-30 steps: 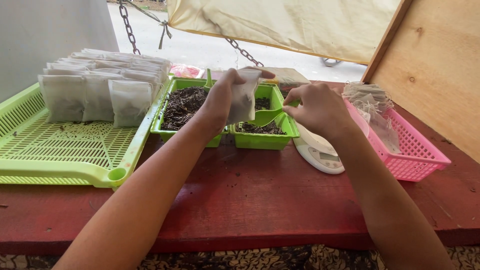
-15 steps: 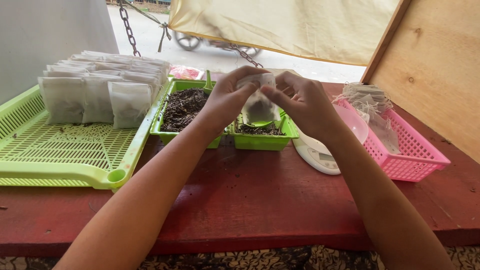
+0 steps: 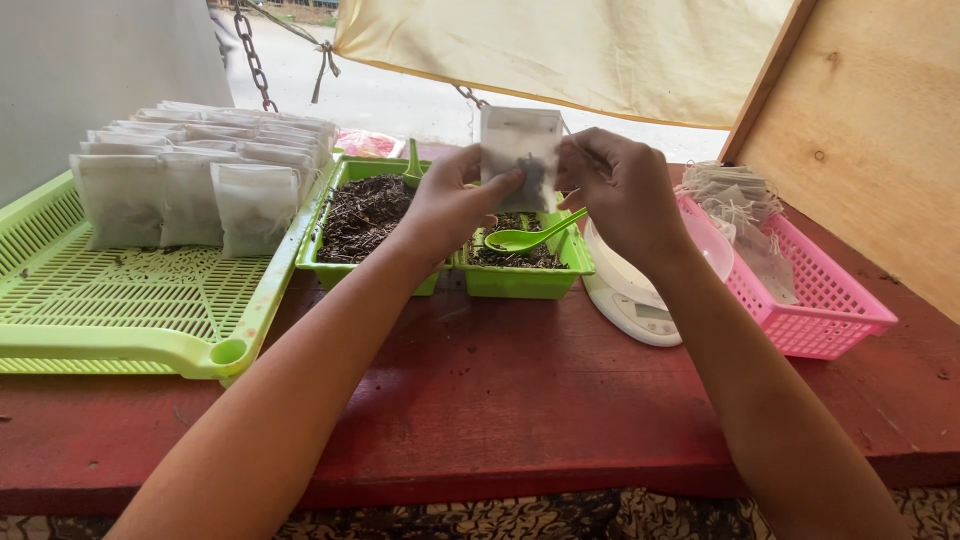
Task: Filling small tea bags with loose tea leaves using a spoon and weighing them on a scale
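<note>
Currently both hands pinch one small white filter pouch, held upright in the air: left hand fingers clamped on its lower left edge, right hand fingers on its right edge. Likely light, limp and thin, easily torn; grip by the edges. Below the fingers: two green bins of dark loose leaf, one green spoon. Left: green tray, filled pouches too many to count. Right: one scale, one pink basket.
</note>
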